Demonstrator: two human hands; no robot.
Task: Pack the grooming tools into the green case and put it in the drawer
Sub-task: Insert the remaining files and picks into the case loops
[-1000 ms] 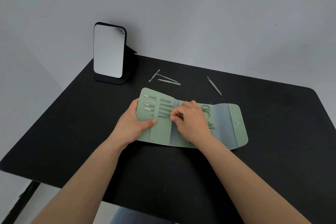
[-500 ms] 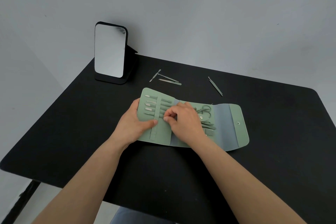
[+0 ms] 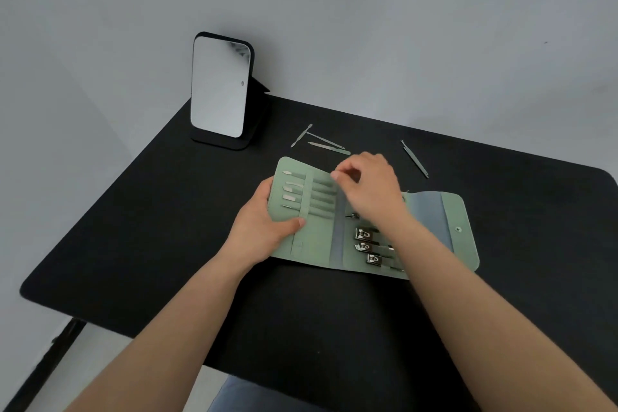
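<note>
A: Item one, the green case (image 3: pixel 317 241)?
B: Lies unfolded flat on the black worktop (image 3: pixel 167 244), near its middle, snap flap (image 3: pixel 458 227) out to the right.
A: Contents?
B: Left panel: five slim tools (image 3: pixel 294 192) tucked under a strap. Right panel: three nail clippers (image 3: pixel 366 246) in a column; the rest is hidden by the right arm.
A: Hands?
B: Left hand (image 3: pixel 261 227) grips the case's left edge, thumb on top, fingers underneath. Right hand (image 3: pixel 371 187) hovers over the top edge, fingers (image 3: pixel 337 176) pinched narrow; whether they hold anything, I cannot tell.
A: Loose stock?
B: Three thin tools (image 3: pixel 321 140) clustered behind the case, a fourth tool (image 3: pixel 414 159) alone to the right, all on the worktop.
A: Other?
B: A standing mirror (image 3: pixel 219 87), back left corner.
</note>
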